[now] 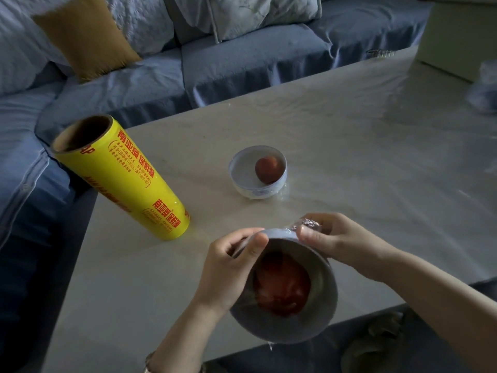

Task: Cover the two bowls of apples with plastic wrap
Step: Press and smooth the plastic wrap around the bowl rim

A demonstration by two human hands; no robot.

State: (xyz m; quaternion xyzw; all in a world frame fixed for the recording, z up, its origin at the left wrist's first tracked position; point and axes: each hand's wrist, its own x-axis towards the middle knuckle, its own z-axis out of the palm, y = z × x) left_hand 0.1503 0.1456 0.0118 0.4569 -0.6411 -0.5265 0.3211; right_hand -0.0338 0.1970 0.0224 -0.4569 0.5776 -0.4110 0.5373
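Observation:
Close to me, a white bowl (321, 313) with a red apple (282, 285) inside is held up above the table's near edge. Clear plastic wrap (309, 226) lies stretched over its mouth and bunches at the far rim. My left hand (228, 267) grips the left rim, thumb on the film. On the far right rim, my right hand (333, 238) pinches the bunched wrap. Mid-table, a second white bowl (258, 189) holds one apple (266, 169); film covers it and clings to its sides. A yellow roll of plastic wrap (126, 179) lies to the left.
The pale table (349, 130) has a clear film cover. A blue sofa (242, 63) with a mustard cushion (86, 36) runs behind and to the left. A pale box (457, 36) and a crumpled clear bag (484, 87) sit at the far right.

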